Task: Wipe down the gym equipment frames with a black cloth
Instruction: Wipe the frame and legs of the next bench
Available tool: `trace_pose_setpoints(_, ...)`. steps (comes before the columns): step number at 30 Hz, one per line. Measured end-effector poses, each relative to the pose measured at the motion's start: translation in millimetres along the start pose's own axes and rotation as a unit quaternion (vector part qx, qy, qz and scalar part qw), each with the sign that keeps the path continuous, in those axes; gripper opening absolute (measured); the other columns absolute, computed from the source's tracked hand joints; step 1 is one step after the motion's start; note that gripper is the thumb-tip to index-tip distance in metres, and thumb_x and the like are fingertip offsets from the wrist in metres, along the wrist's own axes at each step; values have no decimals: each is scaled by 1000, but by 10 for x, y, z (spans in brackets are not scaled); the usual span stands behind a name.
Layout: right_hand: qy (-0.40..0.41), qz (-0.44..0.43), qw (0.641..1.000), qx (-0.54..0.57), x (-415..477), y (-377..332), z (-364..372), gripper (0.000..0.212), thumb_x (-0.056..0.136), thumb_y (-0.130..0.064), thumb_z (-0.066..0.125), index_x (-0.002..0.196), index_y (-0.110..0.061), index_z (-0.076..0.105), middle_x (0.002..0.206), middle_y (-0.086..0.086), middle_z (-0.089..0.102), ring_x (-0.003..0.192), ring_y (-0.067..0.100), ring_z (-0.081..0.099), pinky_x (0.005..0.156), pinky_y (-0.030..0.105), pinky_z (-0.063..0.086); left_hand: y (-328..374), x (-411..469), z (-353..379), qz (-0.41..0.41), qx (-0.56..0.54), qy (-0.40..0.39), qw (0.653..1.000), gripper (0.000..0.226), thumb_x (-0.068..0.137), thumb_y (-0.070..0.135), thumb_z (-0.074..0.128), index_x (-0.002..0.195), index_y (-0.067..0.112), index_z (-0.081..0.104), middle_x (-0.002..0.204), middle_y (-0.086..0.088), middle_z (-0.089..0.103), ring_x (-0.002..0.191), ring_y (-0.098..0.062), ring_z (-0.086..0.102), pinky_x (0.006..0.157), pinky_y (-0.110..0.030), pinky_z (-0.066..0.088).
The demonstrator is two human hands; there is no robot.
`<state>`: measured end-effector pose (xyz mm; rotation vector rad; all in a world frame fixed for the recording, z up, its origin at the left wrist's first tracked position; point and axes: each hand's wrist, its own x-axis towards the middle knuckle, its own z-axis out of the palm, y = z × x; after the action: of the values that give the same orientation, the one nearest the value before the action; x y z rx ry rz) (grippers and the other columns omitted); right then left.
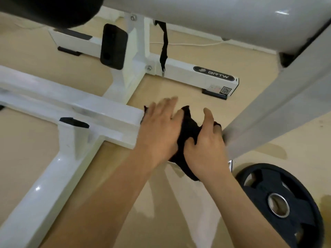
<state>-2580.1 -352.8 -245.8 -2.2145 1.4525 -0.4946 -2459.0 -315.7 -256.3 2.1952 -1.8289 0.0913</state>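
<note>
Black cloth (188, 126) lies under the flat, straight-fingered left hand (159, 129) and in the curled grip of the right hand (206, 144).

Two hands (159, 129) (206, 145), one black cloth (188, 129), one white frame (100, 113), one weight plate (295, 208)

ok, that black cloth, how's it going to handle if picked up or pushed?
Probably floppy: the black cloth bunches in folds between the left hand and right hand, with a tail trailing below. Likely light, since curled fingers alone gather it. Pushed, it should crumple rather than slide or roll.
</note>
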Motion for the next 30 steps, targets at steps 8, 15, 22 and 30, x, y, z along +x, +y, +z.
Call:
trace_pose_setpoints(8, -21, -73, 988, -132, -36, 47, -103, 62, 74, 2, 49, 136, 1, 41, 116, 27, 51, 95, 42, 54, 80, 43, 44, 255, 292, 387, 105, 60, -82, 989, 42, 96, 30, 40, 136, 15, 43, 124, -4, 54, 114, -21, 49, 105, -35, 30)
trace_pose_setpoints(15, -74, -260, 945, -186, 150, -572, 802, 85, 84, -26, 59, 152, -5, 12, 149, 27, 27, 136, 41, 29, 115, 46, 22, -1311, 115, 120, 75, 96, -64, 990, 64, 72, 66, 58, 120, 24, 52, 97, 5, 55, 90, -17, 53, 89, -32, 37)
trace_pose_setpoints(22, -112, -341, 897, -257, 550, -1335, 1282, 78, 98, -38, 40, 152, -9, -8, 145, 26, 30, 131, 39, 33, 112, 44, 23, -2278, 72, -154, -22, 178, -141, 974, 77, 60, 78, 53, 112, 22, 48, 93, 3, 53, 90, -22, 55, 92, -40, 40)
trace_pose_setpoints(30, -63, -193, 922, -331, 268, -311, 600, 71, 79, -16, 60, 141, 8, 35, 111, 25, 58, 100, 41, 57, 92, 47, 45, -812, 118, 182, 51, 100, -57, 992, 66, 64, 65, 60, 112, 20, 52, 102, 1, 59, 93, -23, 56, 88, -38, 36)
